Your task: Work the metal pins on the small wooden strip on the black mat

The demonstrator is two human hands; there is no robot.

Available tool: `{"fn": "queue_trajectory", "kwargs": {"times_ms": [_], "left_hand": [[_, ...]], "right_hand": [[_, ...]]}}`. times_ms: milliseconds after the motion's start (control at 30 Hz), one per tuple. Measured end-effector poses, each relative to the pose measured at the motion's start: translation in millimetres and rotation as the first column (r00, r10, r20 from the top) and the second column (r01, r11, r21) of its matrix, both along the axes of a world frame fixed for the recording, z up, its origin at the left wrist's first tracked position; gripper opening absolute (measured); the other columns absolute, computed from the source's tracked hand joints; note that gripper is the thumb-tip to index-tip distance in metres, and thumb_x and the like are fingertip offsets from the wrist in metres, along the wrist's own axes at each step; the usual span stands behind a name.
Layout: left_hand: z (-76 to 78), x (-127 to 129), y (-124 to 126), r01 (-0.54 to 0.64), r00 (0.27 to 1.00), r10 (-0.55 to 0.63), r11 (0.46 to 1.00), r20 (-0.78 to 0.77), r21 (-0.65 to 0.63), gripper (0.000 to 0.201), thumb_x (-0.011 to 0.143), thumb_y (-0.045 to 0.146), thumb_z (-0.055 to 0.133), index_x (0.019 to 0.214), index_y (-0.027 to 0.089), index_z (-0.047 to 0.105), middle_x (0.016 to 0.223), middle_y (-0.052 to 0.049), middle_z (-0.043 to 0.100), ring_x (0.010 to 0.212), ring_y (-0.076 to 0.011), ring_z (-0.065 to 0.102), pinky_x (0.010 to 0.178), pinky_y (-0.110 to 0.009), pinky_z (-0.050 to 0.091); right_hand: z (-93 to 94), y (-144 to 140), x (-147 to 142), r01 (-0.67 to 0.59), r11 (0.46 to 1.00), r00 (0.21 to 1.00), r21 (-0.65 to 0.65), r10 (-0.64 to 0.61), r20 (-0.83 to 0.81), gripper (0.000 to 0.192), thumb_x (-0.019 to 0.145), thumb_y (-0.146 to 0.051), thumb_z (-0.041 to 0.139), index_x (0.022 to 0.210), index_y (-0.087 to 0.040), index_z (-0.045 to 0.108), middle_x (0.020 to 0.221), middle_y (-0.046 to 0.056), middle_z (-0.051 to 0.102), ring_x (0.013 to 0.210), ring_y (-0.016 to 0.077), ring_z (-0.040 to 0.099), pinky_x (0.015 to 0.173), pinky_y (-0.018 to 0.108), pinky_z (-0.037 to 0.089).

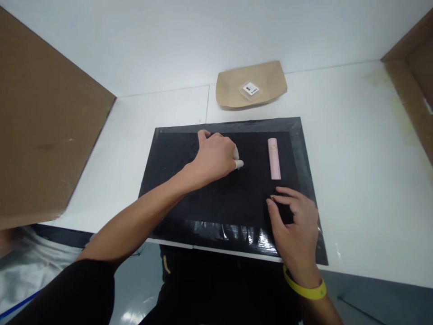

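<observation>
My left hand (216,155) is over the middle of the black mat (209,194), back of the hand up. Its fingers are curled, and white coverings (238,164), apparently finger cots, show on the thumb and a finger. Anything under those fingertips is hidden. Near the mat's right side, my right hand (297,225) pinches a tiny shiny piece (271,197) between thumb and index finger; it is too small to name. Just beyond that hand lies a pink oblong case (274,159) with a round mark near its far end.
Behind the mat, a brown paper tray (225,92) holds a small clear box (251,89) with a white label. Brown board walls (43,117) stand at left and right of the white table (358,158). A co-worker's grey sleeve (27,266) shows at lower left.
</observation>
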State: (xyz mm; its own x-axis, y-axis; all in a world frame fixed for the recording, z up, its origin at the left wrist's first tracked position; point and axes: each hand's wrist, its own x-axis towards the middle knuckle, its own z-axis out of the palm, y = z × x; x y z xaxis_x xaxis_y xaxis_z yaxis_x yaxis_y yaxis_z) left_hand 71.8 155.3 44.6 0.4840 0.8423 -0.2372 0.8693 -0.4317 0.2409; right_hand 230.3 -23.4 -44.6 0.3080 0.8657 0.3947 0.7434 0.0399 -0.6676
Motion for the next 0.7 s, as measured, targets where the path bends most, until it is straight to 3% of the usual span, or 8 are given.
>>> {"fn": "queue_trajectory", "kwargs": {"times_ms": [333, 500, 700], "left_hand": [[-1.1, -2, -3, 0.098, 0.988, -0.103, 0.994, 0.118, 0.053, 0.018, 0.09, 0.024, 0.066, 0.083, 0.024, 0.082, 0.113, -0.004, 0.082, 0.117, -0.0301, 0.064, 0.106, -0.056, 0.027], [-2.4, -22, -12, 0.063, 0.975, -0.128, 0.943, 0.181, 0.325, 0.024, 0.104, 0.033, 0.059, 0.096, 0.031, 0.082, 0.136, -0.002, 0.074, 0.136, -0.0306, 0.056, 0.114, -0.057, 0.021], [-32.7, -44, -43, -0.08, 0.989, 0.009, 0.867, 0.145, 0.492, 0.021, 0.106, 0.033, 0.055, 0.11, 0.033, 0.076, 0.138, -0.004, 0.073, 0.139, -0.0338, 0.055, 0.112, -0.062, 0.019]], "right_hand": [[-0.1, 0, 0, 0.006, 1.0, 1.0, -0.001, -0.006, -0.015, 0.008, 0.101, -0.028, 0.066, 0.098, -0.021, 0.068, 0.111, 0.008, 0.076, 0.104, 0.027, 0.069, 0.095, 0.048, 0.049], [0.2, 0, 0, 0.0, 1.0, 1.0, 0.008, 0.0, -0.019, 0.009, 0.101, -0.028, 0.066, 0.097, -0.02, 0.068, 0.111, 0.01, 0.076, 0.103, 0.0271, 0.07, 0.095, 0.048, 0.049], [2.0, 0, 0, 0.0, 1.0, 1.0, -0.016, -0.001, -0.018, 0.01, 0.101, -0.029, 0.066, 0.098, -0.021, 0.069, 0.111, 0.009, 0.076, 0.103, 0.028, 0.069, 0.094, 0.049, 0.049]]}}
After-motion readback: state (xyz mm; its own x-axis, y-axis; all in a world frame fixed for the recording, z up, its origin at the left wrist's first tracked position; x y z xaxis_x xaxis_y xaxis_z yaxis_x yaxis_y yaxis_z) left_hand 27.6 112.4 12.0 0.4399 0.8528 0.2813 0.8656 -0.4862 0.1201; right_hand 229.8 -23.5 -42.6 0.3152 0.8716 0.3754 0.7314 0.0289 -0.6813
